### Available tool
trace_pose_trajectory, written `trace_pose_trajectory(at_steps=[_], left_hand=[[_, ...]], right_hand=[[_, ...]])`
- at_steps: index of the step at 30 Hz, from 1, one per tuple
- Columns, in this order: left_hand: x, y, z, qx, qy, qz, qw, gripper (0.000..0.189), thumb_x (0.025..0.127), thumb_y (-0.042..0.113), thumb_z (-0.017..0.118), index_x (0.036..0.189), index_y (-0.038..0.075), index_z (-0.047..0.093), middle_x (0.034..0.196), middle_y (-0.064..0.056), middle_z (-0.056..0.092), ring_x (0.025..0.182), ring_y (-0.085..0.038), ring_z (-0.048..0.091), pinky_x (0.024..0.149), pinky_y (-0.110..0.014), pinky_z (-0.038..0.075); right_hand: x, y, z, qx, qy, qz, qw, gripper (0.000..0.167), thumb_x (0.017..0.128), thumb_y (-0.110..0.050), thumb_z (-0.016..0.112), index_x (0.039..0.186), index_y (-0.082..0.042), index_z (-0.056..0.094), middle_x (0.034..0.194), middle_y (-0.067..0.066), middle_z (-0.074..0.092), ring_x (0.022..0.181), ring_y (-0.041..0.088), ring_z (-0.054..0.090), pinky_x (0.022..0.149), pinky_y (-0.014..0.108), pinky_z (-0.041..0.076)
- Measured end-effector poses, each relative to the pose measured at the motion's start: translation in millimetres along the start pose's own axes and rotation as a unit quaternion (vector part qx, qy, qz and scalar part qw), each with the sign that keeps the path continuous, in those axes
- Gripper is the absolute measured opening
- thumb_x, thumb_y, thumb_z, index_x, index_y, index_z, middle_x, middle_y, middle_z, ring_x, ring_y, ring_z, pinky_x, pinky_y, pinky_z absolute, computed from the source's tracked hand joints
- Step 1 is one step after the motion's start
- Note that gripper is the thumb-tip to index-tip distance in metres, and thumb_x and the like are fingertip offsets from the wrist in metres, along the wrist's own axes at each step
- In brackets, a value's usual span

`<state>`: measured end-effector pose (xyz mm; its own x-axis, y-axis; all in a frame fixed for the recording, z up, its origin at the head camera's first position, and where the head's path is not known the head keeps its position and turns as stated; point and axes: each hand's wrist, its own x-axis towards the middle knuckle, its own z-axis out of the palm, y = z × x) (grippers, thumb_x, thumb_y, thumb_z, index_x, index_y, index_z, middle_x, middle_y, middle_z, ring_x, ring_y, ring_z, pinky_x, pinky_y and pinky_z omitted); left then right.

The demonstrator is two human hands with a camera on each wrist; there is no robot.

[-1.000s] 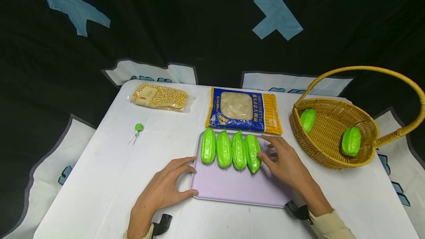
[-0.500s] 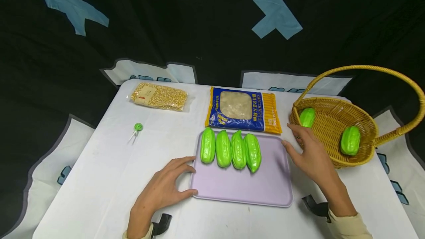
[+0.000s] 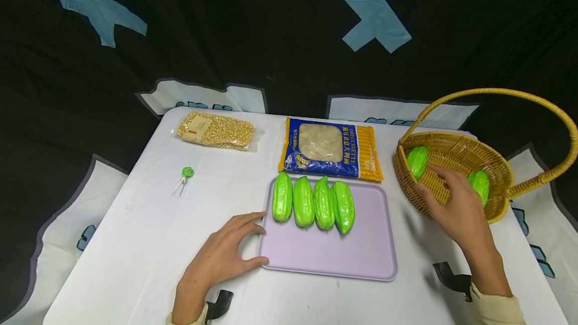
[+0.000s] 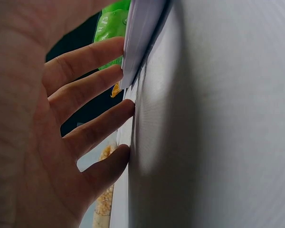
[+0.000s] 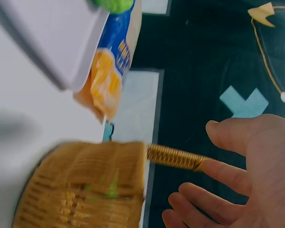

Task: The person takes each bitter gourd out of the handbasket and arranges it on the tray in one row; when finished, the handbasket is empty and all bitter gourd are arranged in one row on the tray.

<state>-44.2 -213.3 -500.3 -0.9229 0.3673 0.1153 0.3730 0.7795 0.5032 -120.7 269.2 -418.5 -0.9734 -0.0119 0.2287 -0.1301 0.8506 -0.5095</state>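
My right hand (image 3: pixel 462 210) reaches over the wicker basket (image 3: pixel 408 195), fingers parted with nothing between them. Just beyond its fingertips lies one glossy green ribbed fruit (image 3: pixel 417 162); a second green fruit (image 3: pixel 480 184) sits behind the hand, partly hidden. In the right wrist view, the right hand (image 5: pixel 261 175) is above the basket's side. My left hand (image 3: pixel 221 255) rests at the left edge of the lilac tray (image 3: pixel 334 260), fingers and thumb spread along its rim. Several similar green fruits (image 3: pixel 304 202) lie side by side on the tray's back half.
A blue and yellow pasta bag (image 3: pixel 331 148) lies behind the tray. At the back left is a bag of corn kernels (image 3: pixel 217 130), with a green lollipop (image 3: pixel 187 172) in front of it. The basket's tall handle (image 3: pixel 533 95) arches over the right side.
My right hand has left the rightmost fruit on the tray and moved right, over the basket. The left hand has stayed at the tray's edge.
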Motion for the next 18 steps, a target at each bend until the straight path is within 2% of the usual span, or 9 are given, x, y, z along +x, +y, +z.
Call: trace_pose_trajectory(at_steps=[12, 18], left_hand=[[-1.1, 0.8, 0.9, 0.002, 0.011, 0.005, 0.9999, 0.053, 0.076, 0.053, 0.096, 0.118, 0.029, 0.074, 0.160, 0.009, 0.055, 0.145, -0.019, 0.054, 0.109, -0.045, 0.057], [-1.1, 1.1, 0.8, 0.001, 0.010, 0.005, 0.9999, 0.053, 0.076, 0.052, 0.096, 0.118, 0.029, 0.074, 0.160, 0.009, 0.055, 0.145, -0.018, 0.054, 0.109, -0.044, 0.057]], right_hand=[[0.3, 35.6, -13.3, -0.032, -0.003, 0.080, 0.9962, 0.064, 0.105, -0.032, 0.068, 0.156, 0.001, 0.048, 0.146, 0.035, 0.050, 0.130, 0.057, 0.048, 0.098, 0.078, 0.049], [5.9, 51.6, -17.7, -0.046, -0.012, 0.096, 0.9943, 0.066, 0.107, -0.033, 0.064, 0.158, 0.003, 0.045, 0.146, 0.038, 0.046, 0.129, 0.061, 0.044, 0.099, 0.081, 0.045]])
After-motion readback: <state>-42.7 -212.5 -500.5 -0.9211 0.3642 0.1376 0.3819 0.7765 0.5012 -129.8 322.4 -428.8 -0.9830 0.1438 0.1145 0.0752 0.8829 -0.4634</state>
